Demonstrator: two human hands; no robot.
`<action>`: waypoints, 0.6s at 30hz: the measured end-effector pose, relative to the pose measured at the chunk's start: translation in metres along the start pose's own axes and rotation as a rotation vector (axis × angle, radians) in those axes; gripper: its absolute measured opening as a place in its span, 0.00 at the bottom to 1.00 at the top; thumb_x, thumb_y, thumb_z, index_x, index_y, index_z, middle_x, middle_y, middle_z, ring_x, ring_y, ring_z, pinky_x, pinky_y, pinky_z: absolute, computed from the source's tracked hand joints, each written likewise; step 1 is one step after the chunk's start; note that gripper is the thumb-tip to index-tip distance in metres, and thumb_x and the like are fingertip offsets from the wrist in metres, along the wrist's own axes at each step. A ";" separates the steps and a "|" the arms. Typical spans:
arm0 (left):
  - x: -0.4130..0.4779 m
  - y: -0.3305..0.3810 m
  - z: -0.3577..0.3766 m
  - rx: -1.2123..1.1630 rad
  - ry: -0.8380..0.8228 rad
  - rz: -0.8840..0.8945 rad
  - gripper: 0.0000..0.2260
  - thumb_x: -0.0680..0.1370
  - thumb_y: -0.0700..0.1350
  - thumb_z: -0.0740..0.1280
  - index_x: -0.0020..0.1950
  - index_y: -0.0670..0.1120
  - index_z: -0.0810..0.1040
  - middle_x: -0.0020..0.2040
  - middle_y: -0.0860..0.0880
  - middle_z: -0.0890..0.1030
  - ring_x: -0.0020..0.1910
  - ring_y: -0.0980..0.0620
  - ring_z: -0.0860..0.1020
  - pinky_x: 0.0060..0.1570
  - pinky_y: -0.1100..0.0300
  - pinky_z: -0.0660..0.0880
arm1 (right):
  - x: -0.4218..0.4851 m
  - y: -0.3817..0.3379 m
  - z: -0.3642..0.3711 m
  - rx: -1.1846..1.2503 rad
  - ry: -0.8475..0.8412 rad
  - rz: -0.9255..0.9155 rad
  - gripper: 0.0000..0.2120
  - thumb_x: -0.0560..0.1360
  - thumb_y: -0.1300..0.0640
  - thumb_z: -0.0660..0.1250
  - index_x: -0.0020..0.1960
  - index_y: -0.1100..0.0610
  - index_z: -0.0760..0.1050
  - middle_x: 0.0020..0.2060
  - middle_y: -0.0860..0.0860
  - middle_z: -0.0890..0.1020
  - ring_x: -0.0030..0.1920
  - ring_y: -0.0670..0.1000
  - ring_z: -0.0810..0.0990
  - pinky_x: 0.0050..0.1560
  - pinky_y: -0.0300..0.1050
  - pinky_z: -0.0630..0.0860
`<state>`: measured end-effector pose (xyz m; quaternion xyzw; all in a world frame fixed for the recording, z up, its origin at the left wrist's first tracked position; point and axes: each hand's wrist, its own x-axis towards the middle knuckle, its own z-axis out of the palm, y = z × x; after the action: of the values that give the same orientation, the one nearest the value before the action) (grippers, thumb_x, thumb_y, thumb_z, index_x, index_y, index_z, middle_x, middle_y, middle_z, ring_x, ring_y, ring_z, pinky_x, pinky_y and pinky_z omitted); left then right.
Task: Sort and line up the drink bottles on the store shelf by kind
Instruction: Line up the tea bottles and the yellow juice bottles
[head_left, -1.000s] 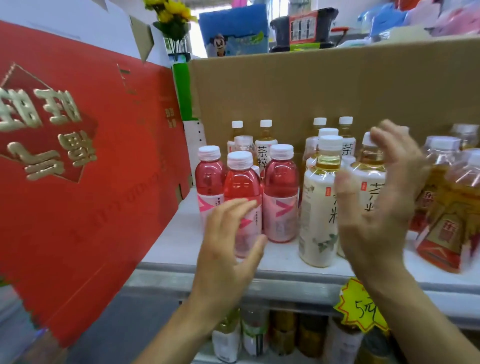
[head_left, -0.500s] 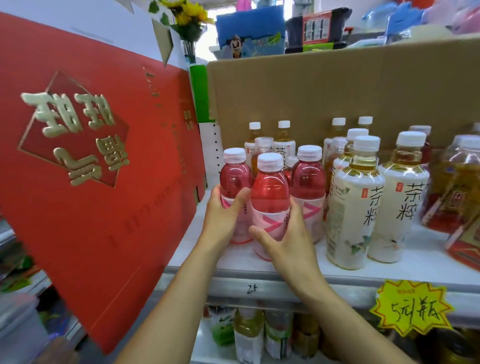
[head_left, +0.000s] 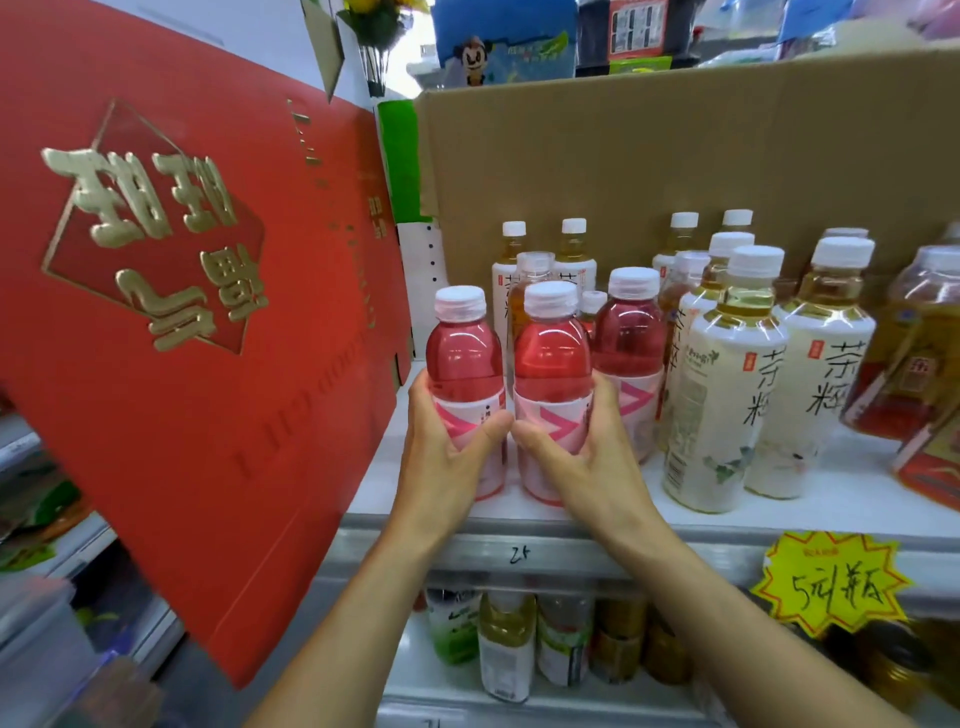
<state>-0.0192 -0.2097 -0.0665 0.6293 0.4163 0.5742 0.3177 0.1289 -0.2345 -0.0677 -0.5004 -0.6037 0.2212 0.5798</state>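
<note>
A white shelf (head_left: 852, 512) with a grey metal front edge runs across the middle, backed by a wall of brown cardboard (head_left: 675, 156). A big red carton (head_left: 182, 364) with gold characters stands tilted at the left. A yellow starburst price tag (head_left: 826, 587) hangs at the shelf edge. Above the cardboard sit a blue box (head_left: 504, 47) and a vase (head_left: 374, 62) of yellow flowers. The light is bright.
</note>
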 end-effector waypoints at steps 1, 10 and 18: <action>-0.002 0.004 0.001 -0.013 0.014 0.006 0.35 0.70 0.53 0.78 0.72 0.52 0.64 0.60 0.57 0.79 0.56 0.65 0.79 0.51 0.73 0.73 | -0.001 -0.004 -0.002 0.008 -0.006 -0.003 0.33 0.71 0.46 0.75 0.70 0.46 0.62 0.62 0.42 0.77 0.61 0.37 0.76 0.64 0.39 0.73; -0.051 0.042 0.006 -0.141 0.074 0.028 0.28 0.70 0.53 0.76 0.66 0.52 0.70 0.53 0.55 0.83 0.53 0.55 0.83 0.52 0.56 0.80 | -0.032 -0.032 -0.043 0.041 0.042 -0.047 0.24 0.71 0.53 0.76 0.61 0.49 0.69 0.45 0.35 0.81 0.45 0.35 0.80 0.43 0.26 0.73; -0.120 0.064 0.065 -0.126 0.019 -0.081 0.27 0.70 0.55 0.77 0.65 0.53 0.70 0.54 0.53 0.83 0.52 0.53 0.83 0.55 0.46 0.81 | -0.095 -0.024 -0.123 -0.004 0.015 -0.002 0.25 0.69 0.52 0.77 0.61 0.49 0.70 0.46 0.39 0.81 0.45 0.36 0.80 0.43 0.27 0.73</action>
<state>0.0558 -0.3403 -0.0747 0.5854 0.4072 0.5919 0.3756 0.2175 -0.3648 -0.0646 -0.5025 -0.6003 0.2156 0.5836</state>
